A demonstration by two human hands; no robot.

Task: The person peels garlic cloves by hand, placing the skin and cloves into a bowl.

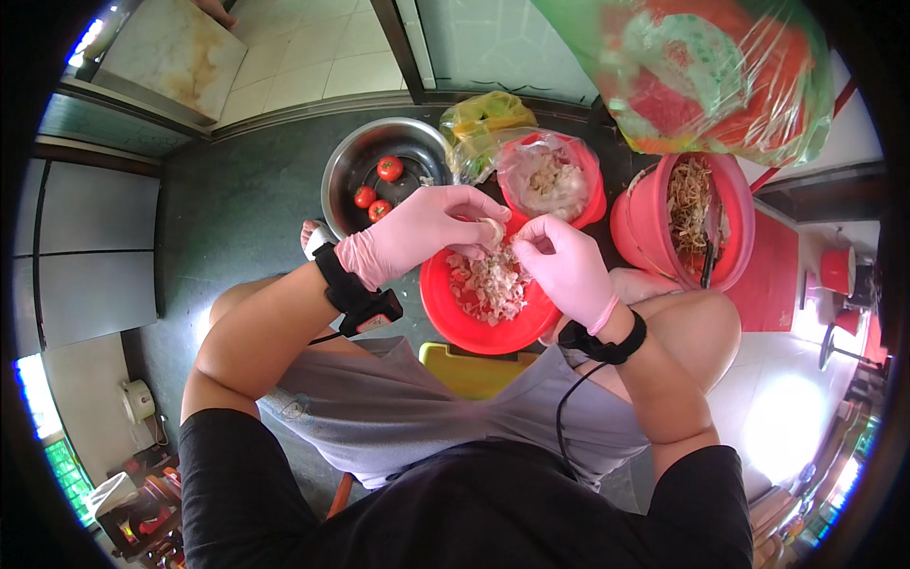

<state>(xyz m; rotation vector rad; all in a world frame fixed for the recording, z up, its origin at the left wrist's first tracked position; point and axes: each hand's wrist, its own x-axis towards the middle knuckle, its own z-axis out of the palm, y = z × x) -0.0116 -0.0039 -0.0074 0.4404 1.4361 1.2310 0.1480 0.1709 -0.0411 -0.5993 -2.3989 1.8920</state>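
My left hand [448, 224], in a pink glove, grips a pale, whitish piece that looks like garlic [492, 233] between thumb and fingers. Close by on the right, my gloved right hand [565, 259] has its thumb and index finger pinched together; whether anything small sits between them is unclear. Both hands hover over a red plastic basin [458, 323], which holds a heap of pale, papery garlic skins and bits [490, 288]. Behind it stands a second red basin [598, 206], lined with a clear plastic bag [522, 178] of whitish pieces.
A steel bowl [333, 167] with three tomatoes [389, 168] stands back left, beside a yellow plastic bag [487, 114]. At right, a pink bucket [640, 220] contains dry stalks [689, 206] and a black-handled tool [707, 264]. A green-tinted bag [711, 78] looms above it. A yellow stool [462, 370] is between my legs.
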